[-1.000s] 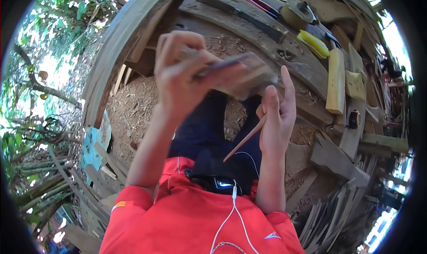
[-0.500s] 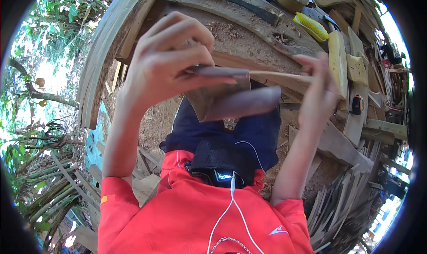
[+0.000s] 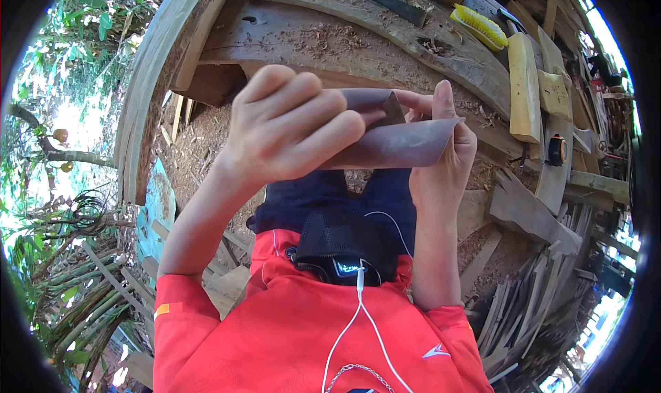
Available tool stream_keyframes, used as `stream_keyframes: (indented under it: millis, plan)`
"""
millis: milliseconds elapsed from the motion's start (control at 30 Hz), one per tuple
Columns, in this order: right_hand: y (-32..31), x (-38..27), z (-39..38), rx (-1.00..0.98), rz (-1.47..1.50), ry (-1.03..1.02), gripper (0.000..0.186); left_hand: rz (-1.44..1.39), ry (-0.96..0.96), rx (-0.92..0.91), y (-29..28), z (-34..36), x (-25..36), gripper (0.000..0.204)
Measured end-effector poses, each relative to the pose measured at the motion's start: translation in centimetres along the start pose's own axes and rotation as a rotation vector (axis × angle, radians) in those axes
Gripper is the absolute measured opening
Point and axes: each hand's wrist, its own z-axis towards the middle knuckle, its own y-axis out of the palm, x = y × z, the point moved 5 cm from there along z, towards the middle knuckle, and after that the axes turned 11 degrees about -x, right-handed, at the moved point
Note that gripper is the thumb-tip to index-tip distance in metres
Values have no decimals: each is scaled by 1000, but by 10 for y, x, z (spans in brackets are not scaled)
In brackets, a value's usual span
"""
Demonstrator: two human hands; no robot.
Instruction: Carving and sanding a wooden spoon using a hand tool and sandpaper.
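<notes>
A curled brownish-grey sheet of sandpaper [image 3: 403, 145] is stretched between my hands, above my lap. My left hand [image 3: 286, 121] is closed at the left end of the sheet, its fingers folded over and the knuckles up. At the right end, my right hand [image 3: 447, 155] grips the sheet's edge, its thumb raised and its other fingers partly behind the sheet. The sheet bends into a loose open roll, with both its dull inner face and its smooth outer side showing. What lies inside the left fist is hidden.
Beyond my hands is a worn wooden bench [image 3: 289, 38] strewn with shavings. On it lie a flat dark-bladed tool [image 3: 385, 2] and a yellow bristle brush [image 3: 480, 27]. Pale wooden blocks [image 3: 525, 87] and a tape measure [image 3: 556, 150] are at the right. Wood strips [image 3: 516, 310] lie lower right.
My right hand has come left and taken the sandpaper's right end. The thin wooden strip near it no longer shows. My left hand has turned, its knuckles now up, and the sheet has risen.
</notes>
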Motion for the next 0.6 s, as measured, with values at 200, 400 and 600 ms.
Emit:
stream_keyframes:
  millis: [200,400,600]
  plan:
    - [-4,4,1,73,-89,25,48,-86,-110,-248,13,7,2,43]
    - [-9,7,6,9,-112,-27,47,-203,-137,-348,21,5,9,53]
    - [-3,2,4,-184,-114,-8,47,-444,-237,-392,28,1,13,44]
